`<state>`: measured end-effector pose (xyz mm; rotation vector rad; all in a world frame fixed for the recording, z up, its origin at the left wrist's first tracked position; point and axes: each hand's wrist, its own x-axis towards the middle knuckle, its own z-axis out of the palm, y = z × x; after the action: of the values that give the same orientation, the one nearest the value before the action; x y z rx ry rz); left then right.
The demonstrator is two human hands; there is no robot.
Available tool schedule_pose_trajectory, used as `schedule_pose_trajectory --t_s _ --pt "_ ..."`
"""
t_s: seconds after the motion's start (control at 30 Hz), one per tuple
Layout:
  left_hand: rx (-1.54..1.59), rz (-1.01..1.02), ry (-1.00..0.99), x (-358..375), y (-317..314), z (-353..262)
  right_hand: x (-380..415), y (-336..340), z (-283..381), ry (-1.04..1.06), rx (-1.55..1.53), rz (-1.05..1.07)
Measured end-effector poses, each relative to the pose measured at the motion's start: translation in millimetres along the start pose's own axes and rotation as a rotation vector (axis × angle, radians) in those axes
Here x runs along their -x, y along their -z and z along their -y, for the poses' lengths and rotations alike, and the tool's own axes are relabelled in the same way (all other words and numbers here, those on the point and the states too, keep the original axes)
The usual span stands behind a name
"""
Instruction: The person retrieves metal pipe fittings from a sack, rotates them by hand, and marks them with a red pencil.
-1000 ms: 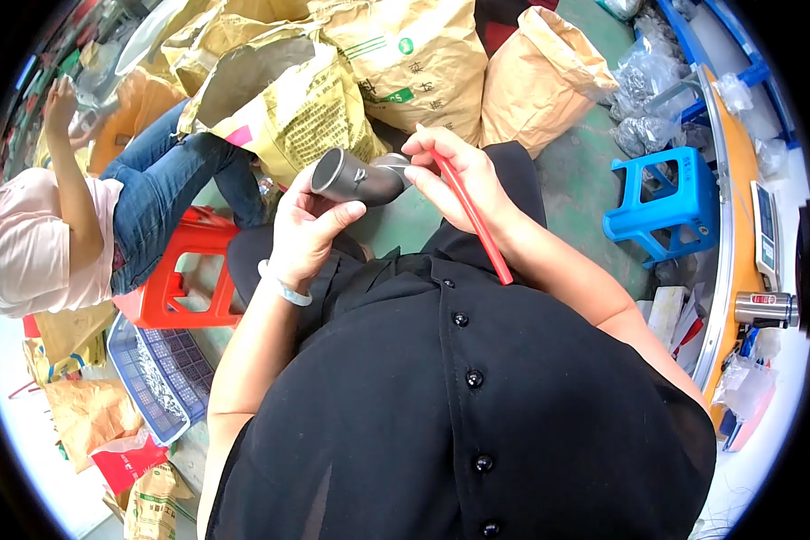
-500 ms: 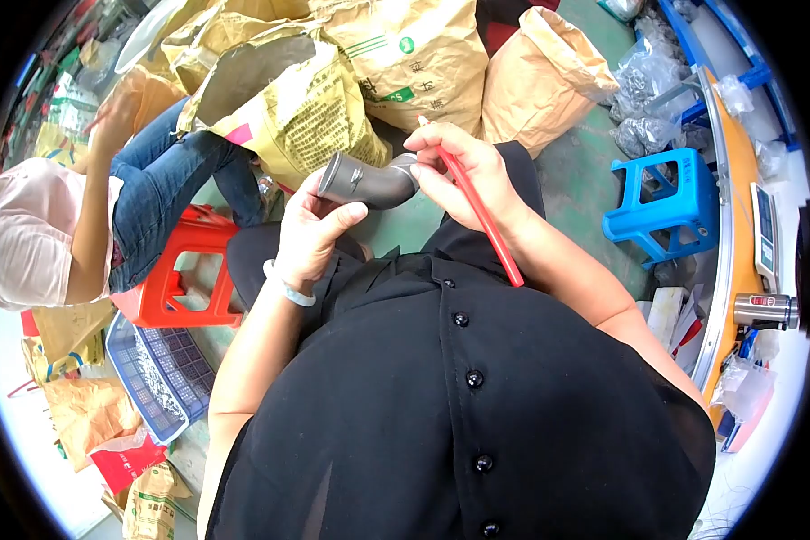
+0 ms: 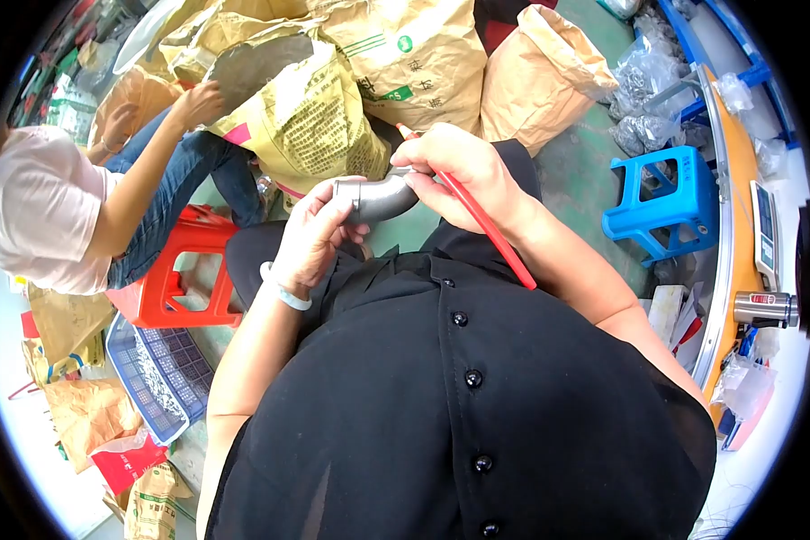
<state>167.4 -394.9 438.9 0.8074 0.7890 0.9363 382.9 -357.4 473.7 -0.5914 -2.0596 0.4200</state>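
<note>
A curved grey pipe elbow [image 3: 382, 199] is held between my two hands above my lap. My left hand [image 3: 315, 236] has its fingers wrapped round the wide end. At the other end, my right hand [image 3: 463, 175] pinches the pipe's rim and also holds a long red stick-like tool [image 3: 488, 225]. The tool slants across the palm, its tip poking out past the fingers and its rear end near my forearm. What the tip is touching, if anything, cannot be made out.
A co-worker [image 3: 54, 211] sits at the left on a red stool [image 3: 175, 288], one hand at an open yellow sack [image 3: 306, 117]. Ahead stands a paper sack [image 3: 544, 81]. A blue stool [image 3: 666, 202] is at the right, a blue crate [image 3: 157, 378] at the lower left.
The pipe elbow has turned in my hands, and my left fingers now show beneath it. My right hand has rolled slightly over. The co-worker's arm has moved right, to the yellow sack.
</note>
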Motion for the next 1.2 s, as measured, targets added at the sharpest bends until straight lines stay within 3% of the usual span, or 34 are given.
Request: schedule_pose_trajectory --t_s 0.27,0.6,1.03,1.2 --pt "-0.025 -0.028 -0.080 5 -3 2 0 5 6 -0.096 -0.083 0.014" --pt "0.116 0.034 -0.072 6 -3 0 9 10 4 -0.497 -0.408 -0.036" --pt "0.120 -0.017 -0.069 5 -6 0 12 8 -3 -0.631 -0.434 -0.037" --pt "0.002 -0.120 -0.178 4 -17 0 13 10 -2 -0.671 -0.364 -0.025"
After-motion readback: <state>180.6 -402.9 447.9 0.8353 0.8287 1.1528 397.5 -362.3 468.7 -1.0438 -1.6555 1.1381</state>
